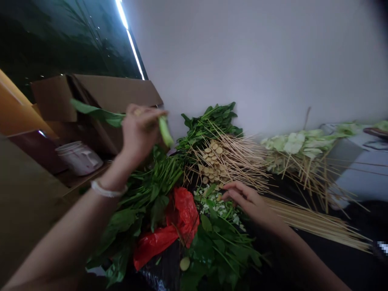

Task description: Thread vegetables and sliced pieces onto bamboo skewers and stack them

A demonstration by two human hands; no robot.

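Leaf stalk is lifted above the desk's left side, left hand closed around it. Right hand, fingers loosely apart, touches chopped bits beside skewers. Some skewers look loaded; loose greens remain. Motion blur hides the stalk's tip.

cardboard box, white tub, red plastic bag, skewered pale cabbage, loose bamboo skewers

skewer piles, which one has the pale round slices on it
The middle skewer pile, just beyond the right hand. It carries tan round slices; the pile to the right holds pale green leaves, and the near bundle is bare sticks.
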